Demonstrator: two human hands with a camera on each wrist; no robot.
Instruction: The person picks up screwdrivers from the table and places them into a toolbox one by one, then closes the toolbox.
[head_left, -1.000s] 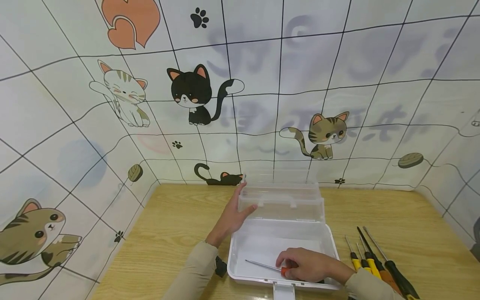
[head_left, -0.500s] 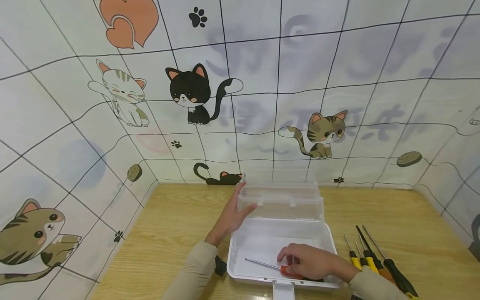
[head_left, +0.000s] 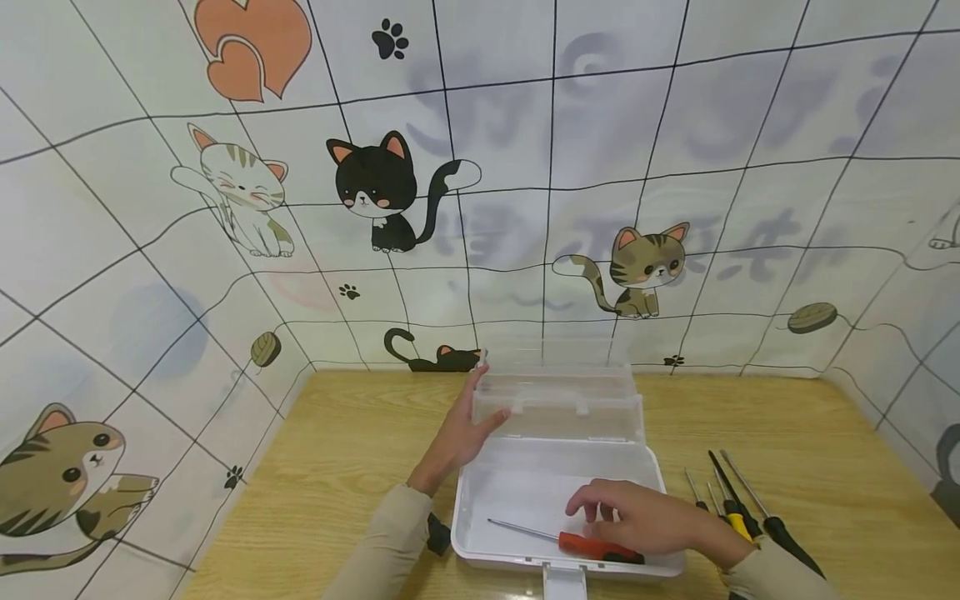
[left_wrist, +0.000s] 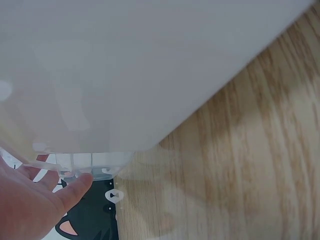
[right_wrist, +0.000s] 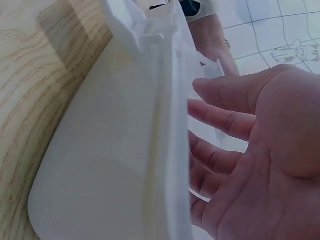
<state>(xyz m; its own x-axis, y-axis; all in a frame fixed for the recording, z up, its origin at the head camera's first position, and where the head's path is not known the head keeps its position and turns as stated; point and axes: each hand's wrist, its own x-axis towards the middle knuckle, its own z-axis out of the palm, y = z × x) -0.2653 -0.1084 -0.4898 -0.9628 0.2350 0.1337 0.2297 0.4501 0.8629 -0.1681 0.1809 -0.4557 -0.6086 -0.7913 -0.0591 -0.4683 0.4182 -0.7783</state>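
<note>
Table (head_left: 345, 475) in woodgrain, cat-print walls (head_left: 510, 225) behind, left hand (head_left: 462, 432) round clear lid (head_left: 558, 423), right hand (head_left: 647, 517) loose-fingered above red screwdriver (head_left: 581, 546).

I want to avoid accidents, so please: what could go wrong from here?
The left hand holds the open clear lid by one side; if it lets go, the lid might drop. The right hand is close to the red screwdriver in the white box and could bump it.

Cartoon cats (head_left: 375, 179) and orange hearts (head_left: 281, 37) adorn the gridded wall (head_left: 498, 125).
</note>
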